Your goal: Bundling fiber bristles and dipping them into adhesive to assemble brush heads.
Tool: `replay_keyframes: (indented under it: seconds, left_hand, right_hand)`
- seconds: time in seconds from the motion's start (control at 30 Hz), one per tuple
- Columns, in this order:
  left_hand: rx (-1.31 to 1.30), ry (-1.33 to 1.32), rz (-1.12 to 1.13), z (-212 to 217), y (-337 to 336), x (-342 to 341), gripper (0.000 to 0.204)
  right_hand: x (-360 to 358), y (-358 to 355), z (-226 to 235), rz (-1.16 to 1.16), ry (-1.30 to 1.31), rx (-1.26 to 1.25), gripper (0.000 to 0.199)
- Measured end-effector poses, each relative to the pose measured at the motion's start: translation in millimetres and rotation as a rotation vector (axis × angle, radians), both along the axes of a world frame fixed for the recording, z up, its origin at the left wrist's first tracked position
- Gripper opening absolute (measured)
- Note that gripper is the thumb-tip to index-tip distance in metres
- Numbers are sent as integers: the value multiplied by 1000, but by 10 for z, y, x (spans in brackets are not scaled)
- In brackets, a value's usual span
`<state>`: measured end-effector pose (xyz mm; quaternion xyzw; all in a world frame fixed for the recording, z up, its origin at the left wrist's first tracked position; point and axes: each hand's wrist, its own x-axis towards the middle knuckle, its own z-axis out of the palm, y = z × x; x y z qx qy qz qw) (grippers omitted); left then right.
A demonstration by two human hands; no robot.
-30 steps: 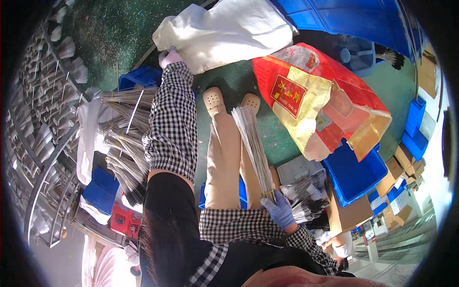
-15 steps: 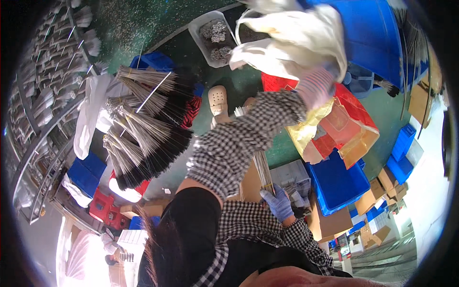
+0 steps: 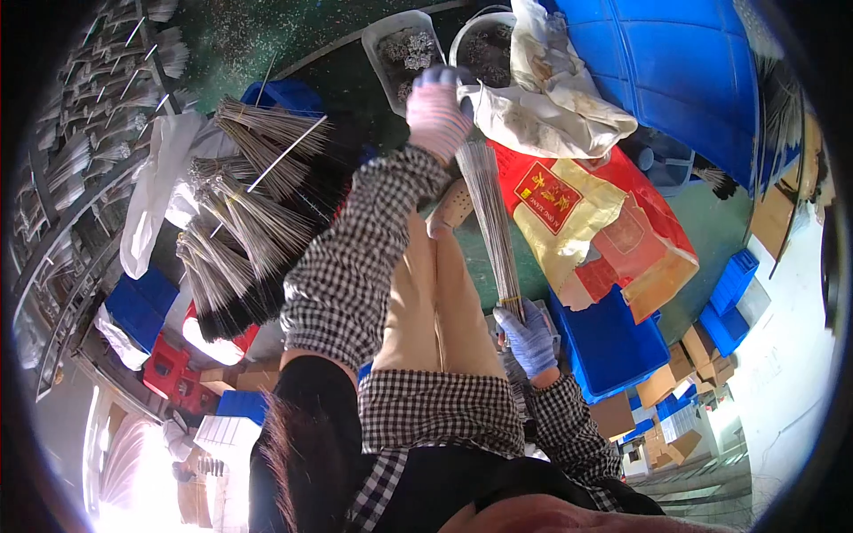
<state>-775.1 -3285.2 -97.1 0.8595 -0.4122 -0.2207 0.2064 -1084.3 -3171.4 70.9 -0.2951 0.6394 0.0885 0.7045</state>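
Observation:
A long bundle of thin metal rods (image 3: 491,226) stands nearly upright over my lap. My left hand (image 3: 435,108), in a pale pink glove on a checked sleeve, grips its far end near the top of the view. My right hand (image 3: 528,338), in a blue glove, holds the near end beside my knee. My legs in beige trousers (image 3: 435,302) stretch under the bundle, with a light shoe (image 3: 451,206) beside the rods.
Many more rod bundles (image 3: 253,226) lie fanned out at the left. A red and yellow bag (image 3: 613,226), a white sack (image 3: 555,102) and a big blue barrel (image 3: 684,71) sit at the right. A grey tray of small metal parts (image 3: 404,49) is behind; blue crates (image 3: 613,351) are beside my right hand.
My left arm has swung from the left pile across to the right and taken hold of the bundle's far end. The right hand has stayed on the near end.

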Motion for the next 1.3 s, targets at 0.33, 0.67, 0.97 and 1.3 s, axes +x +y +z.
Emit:
replay_keyframes:
  seconds: [0.33, 0.67, 0.97, 1.3]
  left_hand:
    - [344, -190, -228, -760, -240, 707, 82]
    - [412, -108, -297, -884, 130, 492, 60]
    - [680, 79, -299, -807, -53, 573, 49]
    - [544, -68, -314, -958, 0, 509, 50]
  right_hand:
    - [166, -142, 82, -10, 21, 27, 21]
    - [510, -531, 100, -14, 19, 19, 28]
    - [1577, -1339, -66, 254, -72, -101, 28]
    - [2734, -2160, -689, 495, 58, -237, 32]
